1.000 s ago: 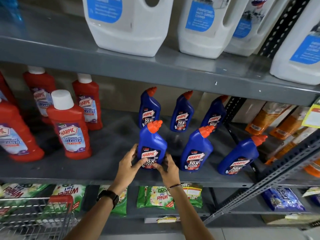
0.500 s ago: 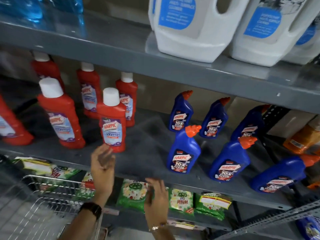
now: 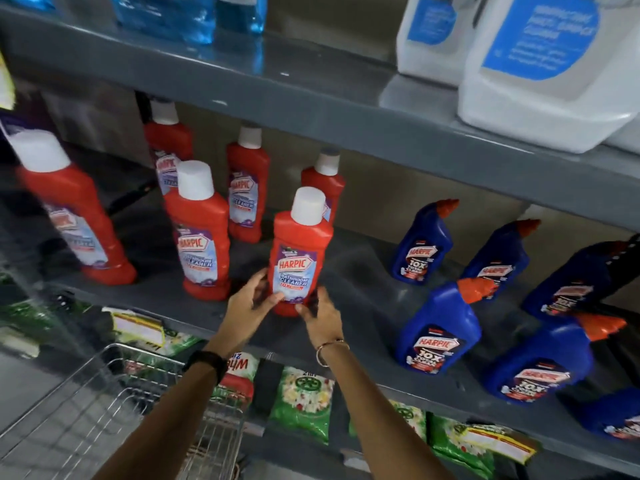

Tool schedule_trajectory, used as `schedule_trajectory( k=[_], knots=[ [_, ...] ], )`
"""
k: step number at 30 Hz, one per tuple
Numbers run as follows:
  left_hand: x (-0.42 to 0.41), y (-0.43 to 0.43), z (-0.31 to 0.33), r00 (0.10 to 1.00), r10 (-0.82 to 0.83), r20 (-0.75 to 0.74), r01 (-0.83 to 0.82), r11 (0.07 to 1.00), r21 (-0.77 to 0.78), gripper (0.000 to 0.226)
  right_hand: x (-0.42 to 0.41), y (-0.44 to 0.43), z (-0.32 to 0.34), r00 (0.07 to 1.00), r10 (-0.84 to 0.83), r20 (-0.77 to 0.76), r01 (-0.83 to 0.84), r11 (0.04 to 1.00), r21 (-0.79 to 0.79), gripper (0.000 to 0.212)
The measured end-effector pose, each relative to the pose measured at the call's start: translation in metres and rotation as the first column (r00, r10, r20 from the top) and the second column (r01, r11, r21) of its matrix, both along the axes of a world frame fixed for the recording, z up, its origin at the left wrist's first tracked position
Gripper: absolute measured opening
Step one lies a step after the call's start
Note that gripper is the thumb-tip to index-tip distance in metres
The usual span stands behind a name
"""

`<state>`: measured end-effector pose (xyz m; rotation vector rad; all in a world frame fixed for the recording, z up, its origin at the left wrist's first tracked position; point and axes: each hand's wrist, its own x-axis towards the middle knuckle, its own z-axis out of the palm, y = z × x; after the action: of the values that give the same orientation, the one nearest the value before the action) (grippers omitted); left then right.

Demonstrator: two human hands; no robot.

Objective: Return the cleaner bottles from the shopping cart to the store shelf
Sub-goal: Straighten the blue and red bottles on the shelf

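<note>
A red Harpic bathroom cleaner bottle [image 3: 298, 251] with a white cap stands upright near the front edge of the grey middle shelf [image 3: 363, 271]. My left hand [image 3: 250, 306] grips its lower left side and my right hand [image 3: 320, 315] holds its lower right side. Several more red bottles [image 3: 201, 230] stand to its left and behind it. To the right, several blue Harpic bottles [image 3: 438, 327] with orange caps stand in two rows. The wire shopping cart [image 3: 114, 407] is at the lower left; I see no bottle in its visible part.
White jugs [image 3: 550, 71] and blue-liquid bottles [image 3: 187, 15] sit on the upper shelf [image 3: 311, 95]. Green detergent packets [image 3: 304, 400] lie on the lower shelf under my arms. The cart's rim is close to my left forearm.
My hands left the blue bottle, dropped below the shelf edge, then moved left and closed on the red bottle. The view has swung left.
</note>
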<state>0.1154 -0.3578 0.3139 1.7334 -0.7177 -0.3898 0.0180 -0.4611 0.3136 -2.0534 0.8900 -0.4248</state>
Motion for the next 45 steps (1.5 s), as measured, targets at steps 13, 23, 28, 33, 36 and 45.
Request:
schedule_trajectory(
  k=[13, 23, 28, 33, 36, 45],
  knots=[
    [0.004, 0.019, -0.005, 0.989, -0.090, -0.118, 0.089, 0.996, -0.008, 0.059, -0.011, 0.018, -0.008, 0.998, -0.016, 0.061, 0.022, 0.995, -0.099, 0.036],
    [0.004, 0.016, -0.013, 0.990, -0.086, -0.111, 0.081, 0.995, -0.052, 0.057, -0.012, 0.017, -0.010, 0.997, -0.007, 0.071, 0.017, 0.991, -0.133, 0.036],
    [0.004, 0.016, -0.014, 0.990, -0.088, -0.114, 0.080, 0.994, -0.069, 0.054, -0.011, 0.018, -0.012, 0.997, -0.012, 0.070, 0.021, 0.992, -0.123, 0.036],
    [-0.009, 0.041, -0.011, 0.983, 0.181, 0.036, -0.161, 0.935, -0.317, 0.030, -0.030, 0.049, -0.021, 0.927, -0.264, 0.268, 0.311, 0.938, -0.153, 0.029],
    [0.012, 0.068, -0.016, 0.800, 0.580, 0.153, -0.457, 0.754, -0.472, 0.021, -0.035, 0.095, -0.022, 0.957, -0.078, 0.278, 0.205, 0.862, -0.463, 0.013],
    [0.098, 0.095, -0.022, 0.993, 0.099, -0.062, -0.110, 0.969, -0.223, 0.058, 0.088, 0.104, 0.009, 0.972, 0.090, 0.215, -0.077, 0.995, -0.071, 0.057]
  ],
)
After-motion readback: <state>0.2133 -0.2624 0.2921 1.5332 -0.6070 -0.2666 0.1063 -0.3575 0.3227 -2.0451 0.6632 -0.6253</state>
